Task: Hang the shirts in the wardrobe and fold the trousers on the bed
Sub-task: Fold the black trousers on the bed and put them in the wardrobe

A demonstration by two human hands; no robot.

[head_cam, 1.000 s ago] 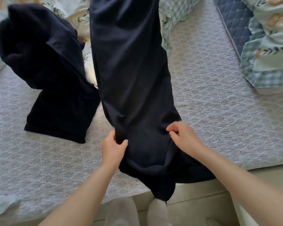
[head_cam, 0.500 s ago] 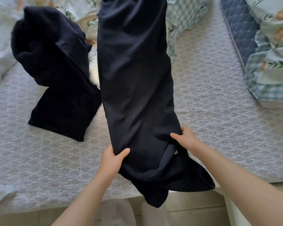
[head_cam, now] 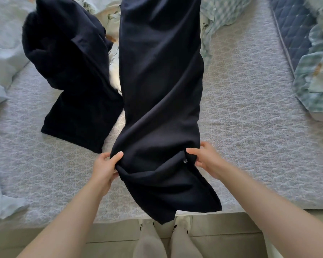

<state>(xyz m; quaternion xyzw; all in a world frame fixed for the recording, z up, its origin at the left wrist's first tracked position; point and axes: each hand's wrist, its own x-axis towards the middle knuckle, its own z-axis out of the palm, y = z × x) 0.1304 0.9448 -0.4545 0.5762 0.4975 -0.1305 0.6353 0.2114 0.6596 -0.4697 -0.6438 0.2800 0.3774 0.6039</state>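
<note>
1. while the dark trousers (head_cam: 160, 90) lie stretched lengthwise along the bed (head_cam: 250, 127), their near end hangs over the bed's edge toward the floor.
2. the left hand (head_cam: 104, 168) grips the trousers' left edge, thumb on top and fingers curled under the cloth.
3. the right hand (head_cam: 207, 159) pinches the right edge, thumb on top, just beside a small metal stud (head_cam: 185, 161).
4. between the two hands the cloth sags in a fold.
5. a second dark garment (head_cam: 73, 81) lies crumpled on the bed, just beside the trousers on the left.
6. checked and floral bedding (head_cam: 315, 81) is bunched at the right, and pale blue cloth (head_cam: 0, 53) lies along the left.
7. two feet in white socks (head_cam: 149, 239) stand on the floor below the hanging end.
</note>
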